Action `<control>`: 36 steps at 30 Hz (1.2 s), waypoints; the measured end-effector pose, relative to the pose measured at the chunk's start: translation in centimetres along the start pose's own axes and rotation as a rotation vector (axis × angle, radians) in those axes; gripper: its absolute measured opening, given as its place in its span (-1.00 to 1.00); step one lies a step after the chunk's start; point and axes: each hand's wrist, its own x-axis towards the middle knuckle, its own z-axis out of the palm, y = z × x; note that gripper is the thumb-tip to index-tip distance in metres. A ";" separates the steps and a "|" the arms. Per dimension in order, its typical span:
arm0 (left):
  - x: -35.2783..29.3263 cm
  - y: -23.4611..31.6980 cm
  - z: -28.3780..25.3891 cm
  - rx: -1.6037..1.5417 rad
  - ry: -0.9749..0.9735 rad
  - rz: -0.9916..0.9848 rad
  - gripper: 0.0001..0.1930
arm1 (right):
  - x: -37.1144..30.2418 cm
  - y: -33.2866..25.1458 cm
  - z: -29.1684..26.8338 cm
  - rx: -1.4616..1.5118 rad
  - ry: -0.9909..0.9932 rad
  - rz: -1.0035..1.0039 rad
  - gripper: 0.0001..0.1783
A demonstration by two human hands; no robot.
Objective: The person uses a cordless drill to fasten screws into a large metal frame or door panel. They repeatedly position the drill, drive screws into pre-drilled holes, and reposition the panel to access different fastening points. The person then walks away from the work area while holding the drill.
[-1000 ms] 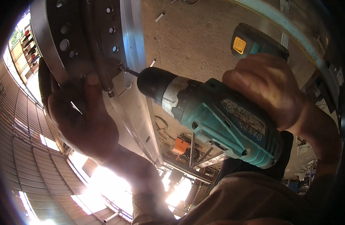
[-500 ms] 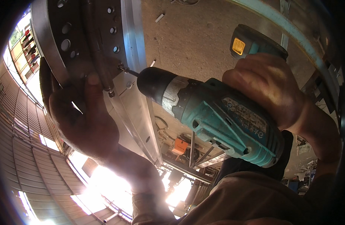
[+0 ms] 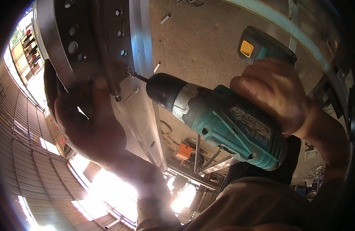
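Little has moved since the earlier frame; drill bit (image 3: 141, 77) still on the screw. Right hand (image 3: 275, 94) wrapped tight around teal drill (image 3: 223, 123). Left hand (image 3: 89, 123) pressed against metal bracket (image 3: 104, 42), fingers closed.

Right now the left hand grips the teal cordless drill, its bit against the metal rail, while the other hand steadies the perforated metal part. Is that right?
Not quite: the hands are swapped. The head view shows the right hand gripping the teal cordless drill, its bit against the metal rail, while the left hand steadies the perforated metal part.
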 end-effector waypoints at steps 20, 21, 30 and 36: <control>0.0 -0.1 -0.3 0.039 -0.030 0.041 -0.69 | -0.1 0.1 0.2 0.016 -0.002 0.002 -0.08; 0.0 -0.1 -0.3 0.032 -0.032 0.031 -0.69 | -0.2 0.3 0.3 0.036 0.002 -0.010 -0.08; 0.2 -0.3 -0.6 0.017 -0.046 0.032 -0.66 | -0.3 0.0 0.5 0.019 0.047 -0.005 -0.09; 0.2 -0.8 0.0 -0.056 0.006 0.130 -0.65 | -0.2 0.1 0.7 0.081 0.040 -0.003 -0.09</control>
